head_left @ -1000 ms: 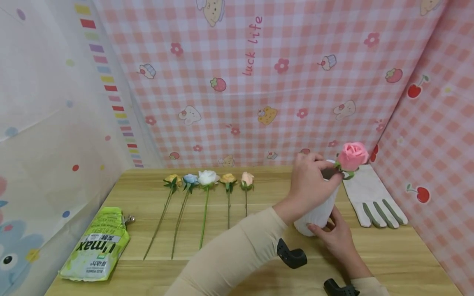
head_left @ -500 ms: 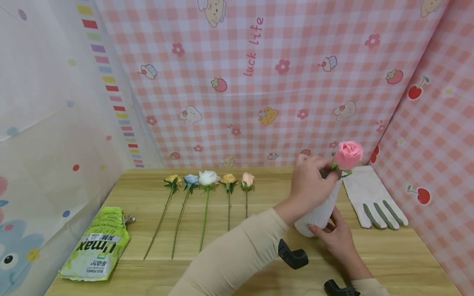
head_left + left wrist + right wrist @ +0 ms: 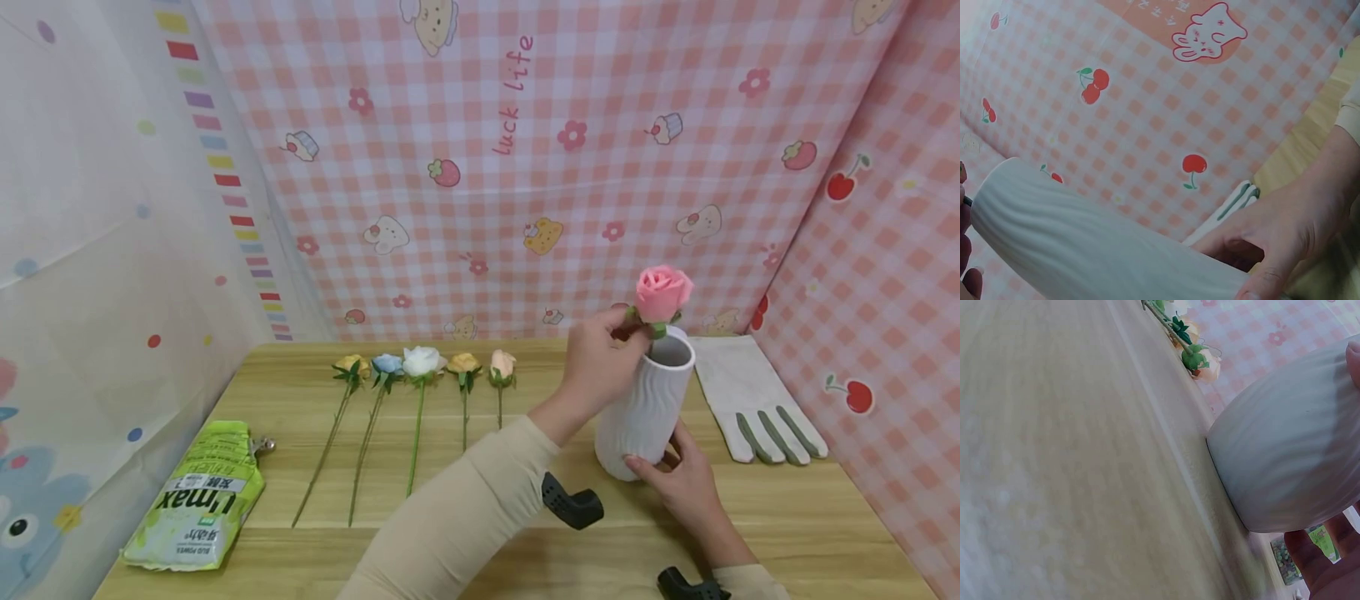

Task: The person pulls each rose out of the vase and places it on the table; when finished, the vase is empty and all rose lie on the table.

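In the head view a pink rose [image 3: 663,293] stands over the left side of the mouth of a white ribbed vase [image 3: 647,417]. My left hand [image 3: 602,360] pinches its stem just under the bloom; the lower stem cannot be seen. The vase stands on the table, and my right hand [image 3: 686,482] holds it low down, thumb in front and fingers behind. In the left wrist view the vase [image 3: 1104,244] crosses the bottom, with the right hand [image 3: 1285,228] at its base. The right wrist view shows the vase [image 3: 1291,444] bottom on the wood.
Left of the vase lie several roses in a row: yellow [image 3: 351,367], blue [image 3: 387,364], white [image 3: 422,361], orange [image 3: 463,363] and peach [image 3: 502,364]. A white glove [image 3: 750,400] lies right of the vase. A green bag [image 3: 197,496] rests at the table's left.
My left hand has shifted left and the rose has moved left and slightly up, from the right of the vase's mouth to its left side, uncovering the opening. The right hand has kept its place.
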Demonstrator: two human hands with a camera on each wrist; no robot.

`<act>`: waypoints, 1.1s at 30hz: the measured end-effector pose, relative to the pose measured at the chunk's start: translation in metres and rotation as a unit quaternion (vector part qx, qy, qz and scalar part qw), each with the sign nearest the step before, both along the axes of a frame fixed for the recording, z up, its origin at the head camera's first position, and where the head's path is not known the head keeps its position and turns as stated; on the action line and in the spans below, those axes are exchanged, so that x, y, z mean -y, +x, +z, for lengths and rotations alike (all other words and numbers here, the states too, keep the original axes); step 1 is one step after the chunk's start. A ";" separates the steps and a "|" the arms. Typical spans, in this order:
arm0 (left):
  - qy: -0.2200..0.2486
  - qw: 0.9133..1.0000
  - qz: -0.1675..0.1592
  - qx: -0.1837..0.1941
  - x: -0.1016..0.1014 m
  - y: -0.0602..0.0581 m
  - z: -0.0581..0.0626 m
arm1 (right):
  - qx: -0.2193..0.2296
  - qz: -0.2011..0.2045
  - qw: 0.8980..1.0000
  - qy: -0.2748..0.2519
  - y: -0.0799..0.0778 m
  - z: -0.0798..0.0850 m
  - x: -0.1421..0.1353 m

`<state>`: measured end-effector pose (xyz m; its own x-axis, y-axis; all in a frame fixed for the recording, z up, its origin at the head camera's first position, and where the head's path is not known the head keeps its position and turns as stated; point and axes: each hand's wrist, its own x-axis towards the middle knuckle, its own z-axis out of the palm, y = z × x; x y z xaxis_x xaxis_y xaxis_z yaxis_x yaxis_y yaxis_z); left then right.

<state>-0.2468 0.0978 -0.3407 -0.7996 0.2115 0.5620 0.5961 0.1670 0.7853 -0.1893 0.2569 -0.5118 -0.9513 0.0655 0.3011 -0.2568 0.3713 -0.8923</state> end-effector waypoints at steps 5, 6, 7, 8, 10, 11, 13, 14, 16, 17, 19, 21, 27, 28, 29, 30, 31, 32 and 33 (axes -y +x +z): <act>0.027 1.000 0.008 0.014 0.002 -0.003 -0.002 | -0.007 -0.002 1.000 -0.001 0.000 -0.002 -0.001; 0.031 0.999 0.008 0.017 0.003 -0.003 -0.001 | -0.007 -0.002 1.000 -0.002 0.000 -0.002 -0.001; 0.039 0.999 0.006 0.020 0.003 -0.003 -0.001 | -0.007 -0.003 1.000 -0.003 -0.001 -0.003 -0.001; 0.046 0.999 0.007 0.021 0.003 -0.004 -0.001 | -0.008 -0.003 1.000 -0.004 -0.001 -0.004 -0.001; 0.059 0.998 0.004 0.022 0.004 -0.004 0.000 | -0.010 -0.003 1.000 -0.005 -0.001 -0.004 -0.002; 0.065 0.998 0.003 0.020 0.005 -0.005 0.001 | -0.010 -0.003 1.000 -0.006 -0.001 -0.005 -0.002; 0.073 0.997 0.002 0.017 0.006 -0.006 0.002 | -0.011 -0.005 1.000 -0.007 -0.001 -0.005 -0.002; 0.075 0.997 0.004 0.016 0.006 -0.006 0.003 | -0.011 -0.004 1.000 -0.008 -0.001 -0.005 -0.002; 0.077 0.997 0.007 0.015 0.008 -0.007 0.005 | -0.012 -0.003 1.000 -0.011 -0.001 -0.005 -0.002; 0.078 0.997 0.010 0.014 0.008 -0.007 0.006 | -0.013 -0.001 1.000 -0.013 -0.001 -0.004 -0.001; 0.082 0.996 0.014 0.015 0.010 -0.007 0.008 | -0.014 0.000 1.000 -0.014 -0.001 -0.004 -0.001; 0.085 0.996 0.018 0.016 0.012 -0.008 0.010 | -0.014 0.001 1.000 -0.012 -0.001 -0.003 0.000; 0.132 0.991 0.031 0.015 0.021 -0.011 0.021 | -0.020 0.001 1.000 -0.011 -0.001 -0.003 0.000; 0.145 0.989 0.031 0.016 0.023 -0.011 0.023 | -0.022 0.002 1.000 -0.014 -0.001 -0.003 0.000; 0.154 0.987 0.031 0.018 0.025 -0.011 0.025 | -0.023 0.002 1.000 -0.014 -0.001 -0.004 0.000; 0.162 0.986 0.033 0.020 0.028 -0.011 0.027 | -0.024 0.002 1.000 -0.016 -0.001 -0.004 0.000; 0.171 0.985 0.032 0.020 0.030 -0.011 0.029 | -0.024 0.002 1.000 -0.018 -0.001 -0.004 0.000; 0.176 0.984 0.032 0.020 0.033 -0.011 0.031 | -0.023 0.002 1.000 -0.017 -0.001 -0.004 0.000; 0.179 0.983 0.034 0.019 0.035 -0.011 0.033 | -0.022 0.001 1.000 -0.016 -0.001 -0.005 -0.001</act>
<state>-0.2580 0.0626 -0.3074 -0.8273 -0.0487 0.5596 0.5616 -0.0870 0.8228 -0.1898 0.2576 -0.5165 -0.9373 0.0747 0.3405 -0.2966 0.3425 -0.8915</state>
